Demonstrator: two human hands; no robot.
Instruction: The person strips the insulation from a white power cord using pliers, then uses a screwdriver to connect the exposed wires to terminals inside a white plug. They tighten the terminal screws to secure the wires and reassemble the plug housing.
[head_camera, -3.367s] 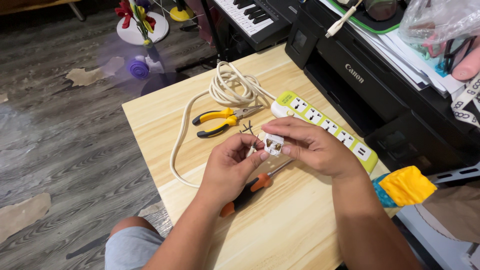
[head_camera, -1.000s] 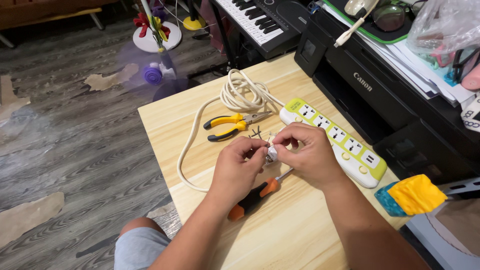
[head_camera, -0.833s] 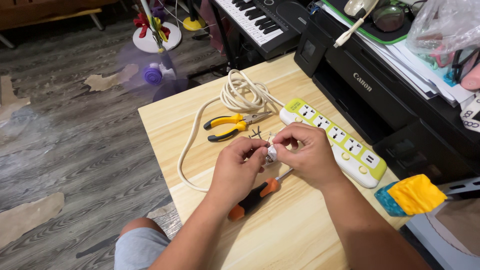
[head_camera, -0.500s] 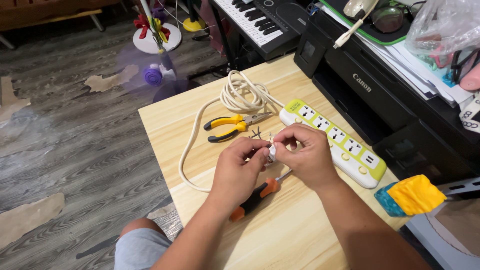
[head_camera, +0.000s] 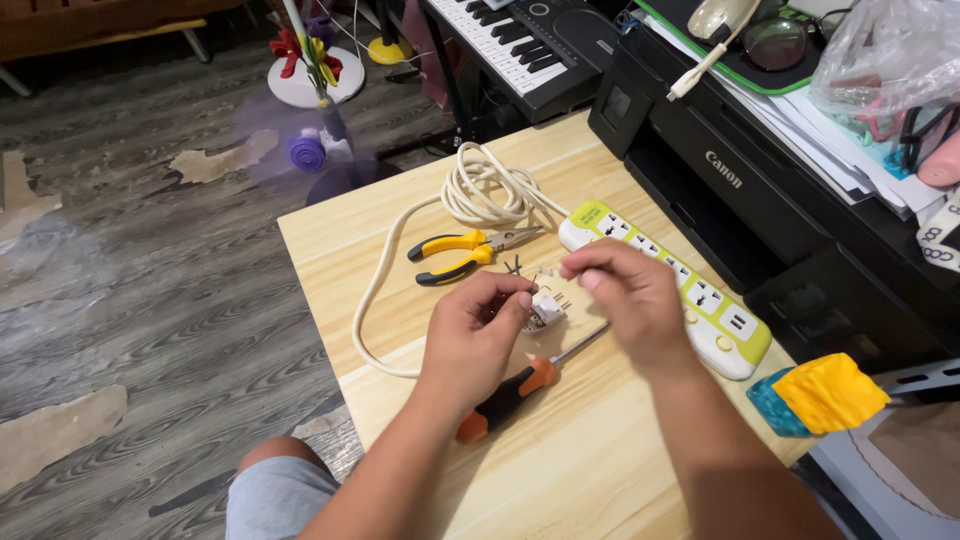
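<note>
Presently, the scene is set out as follows.

Left hand: the left hand (head_camera: 478, 335) is seen just above the table, its fingers curled and pinched together on a small white plug (head_camera: 545, 308), which is held by the thumb and forefinger.

Right hand: the right hand (head_camera: 630, 300) is raised just beside the plug, thumb and forefinger pressed together near a thin piece at the plug's upper side; what is pinched there is too small to be told.

White plug: it is held between the two hands, slightly above the tabletop, with short metal prongs shown toward the right.

Cord: a cream cord (head_camera: 400, 260) is laid in a long loop across the table, coiled at the far edge, and is led toward the hands; its end is hidden behind the left fingers.

Power strip: a white and lime-green power strip (head_camera: 700, 300) is laid diagonally to the right of the hands, partly covered by the right hand.

Screwdriver: a screwdriver (head_camera: 510, 392) with an orange and black handle is laid under the left wrist, its shaft pointed toward the plug.

Pliers: yellow-handled pliers (head_camera: 462, 255) are laid just beyond the hands, near the coil.

Table: a light wooden table (head_camera: 560, 470) bears all of these.

Cloth: a yellow and blue cloth (head_camera: 820, 395) is seen at the table's right edge.
</note>
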